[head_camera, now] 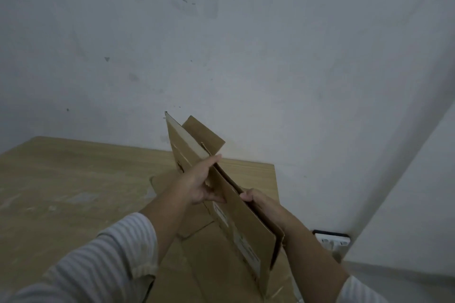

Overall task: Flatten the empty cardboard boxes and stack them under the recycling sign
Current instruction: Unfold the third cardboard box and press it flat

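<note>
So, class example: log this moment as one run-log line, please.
left hand: pressing collapsed box side | right hand: gripping its upper edge | box: held on edge, nearly flat | below: flattened cardboard on table

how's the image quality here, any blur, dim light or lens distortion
Head view: dim, flat, bluish light on the scuffed white wall, no glare and only faint shadows; wide-angle bending shows at the edges; the striped sleeve is soft up close; the left hand and right hand on the flattened brown cardboard box are fairly sharp.
</note>
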Action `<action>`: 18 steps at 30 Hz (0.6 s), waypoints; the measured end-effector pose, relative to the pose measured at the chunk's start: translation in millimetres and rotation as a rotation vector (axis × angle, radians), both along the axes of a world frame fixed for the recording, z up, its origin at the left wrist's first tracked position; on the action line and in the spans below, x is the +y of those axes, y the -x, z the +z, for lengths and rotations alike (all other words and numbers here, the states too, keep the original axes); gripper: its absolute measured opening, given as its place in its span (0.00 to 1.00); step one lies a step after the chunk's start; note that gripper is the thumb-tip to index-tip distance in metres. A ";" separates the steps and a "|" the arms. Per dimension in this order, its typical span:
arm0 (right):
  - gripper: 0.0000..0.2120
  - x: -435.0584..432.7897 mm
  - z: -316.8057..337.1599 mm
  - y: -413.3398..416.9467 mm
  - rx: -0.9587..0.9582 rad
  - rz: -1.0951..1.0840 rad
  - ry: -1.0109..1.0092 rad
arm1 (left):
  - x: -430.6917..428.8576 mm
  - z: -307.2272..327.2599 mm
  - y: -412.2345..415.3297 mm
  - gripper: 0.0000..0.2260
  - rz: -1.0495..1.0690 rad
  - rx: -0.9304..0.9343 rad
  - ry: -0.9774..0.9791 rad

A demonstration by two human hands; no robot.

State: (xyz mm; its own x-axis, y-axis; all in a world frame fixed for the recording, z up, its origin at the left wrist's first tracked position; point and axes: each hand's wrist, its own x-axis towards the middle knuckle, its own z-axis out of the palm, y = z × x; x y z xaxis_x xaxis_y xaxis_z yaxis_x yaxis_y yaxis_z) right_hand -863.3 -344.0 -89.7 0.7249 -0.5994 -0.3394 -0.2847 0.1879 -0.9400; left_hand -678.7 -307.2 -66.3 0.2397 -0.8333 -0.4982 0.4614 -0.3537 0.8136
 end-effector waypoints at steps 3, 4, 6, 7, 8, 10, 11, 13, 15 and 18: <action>0.22 0.2 -0.9 0.8 -0.027 0.028 -0.016 | -3.8 0.8 11.0 0.19 0.014 -0.093 -0.079; 0.23 0.8 -2.3 0.1 -0.034 0.026 -0.007 | -4.7 3.1 15.3 0.14 0.024 -0.117 -0.088; 0.24 5.5 -3.1 -1.4 -0.004 -0.003 0.053 | -5.1 10.5 24.8 0.06 0.043 -0.167 -0.078; 0.24 9.2 -2.8 -2.6 0.020 -0.023 0.092 | -5.3 13.4 28.2 0.06 0.049 -0.184 -0.074; 0.24 13.3 -1.2 -3.7 0.052 -0.052 0.103 | -5.2 15.4 31.0 0.08 0.056 -0.194 -0.072; 0.22 22.0 7.1 -6.4 0.105 -0.112 0.108 | -2.5 20.5 35.4 0.08 0.090 -0.176 -0.045; 0.20 23.8 10.7 -8.1 0.116 -0.131 0.130 | -0.7 22.9 36.5 0.08 0.103 -0.156 -0.022; 0.13 22.5 19.0 -13.3 0.108 -0.157 0.205 | 0.4 27.8 33.9 0.07 0.119 -0.143 0.036; 0.14 22.2 32.9 -19.9 0.127 -0.190 0.320 | 0.6 35.4 28.0 0.07 0.137 -0.125 0.123; 0.21 25.6 55.7 -33.3 0.169 -0.240 0.468 | 6.3 53.0 13.8 0.08 0.150 -0.070 0.258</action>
State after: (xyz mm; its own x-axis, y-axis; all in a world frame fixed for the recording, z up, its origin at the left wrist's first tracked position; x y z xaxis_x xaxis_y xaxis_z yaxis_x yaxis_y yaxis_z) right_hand -830.0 -318.4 -34.0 0.5074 -0.8562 -0.0971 -0.4398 -0.1604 -0.8837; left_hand -692.5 -300.9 -13.3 0.3960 -0.8828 -0.2528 0.4321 -0.0638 0.8996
